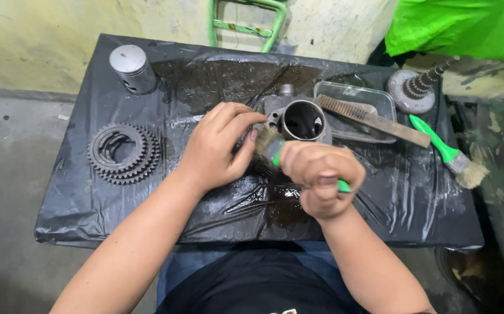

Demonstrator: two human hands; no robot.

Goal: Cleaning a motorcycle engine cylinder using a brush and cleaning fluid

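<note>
The cylinder [301, 121] lies on its side near the middle of the black sheet [77, 197], bore facing the person, so the opening is easy to see into and reach. The left hand [220, 145] rests on its 9 o'clock side, fingers curled and pressed against the metal, apparently to keep it from rolling or sliding on the wet plastic. The right hand [321, 177], at the cylinder's 6 o'clock, is closed in a fist around the green handle of a brush [270, 146], whose bristles point up toward the cylinder's lower left edge; the fist grip likely gives scrubbing force.

Other parts sit clear of the work. A gear stack [124, 154] lies at 9 o'clock, a piston [131, 67] at 10 o'clock. A clear tray [380, 99] sits just beside the cylinder at 3 o'clock, with a wire brush [374, 120] laid across it, within reach. A second green brush [449, 154] lies at 4 o'clock, and a geared shaft [417, 87] at 2 o'clock.
</note>
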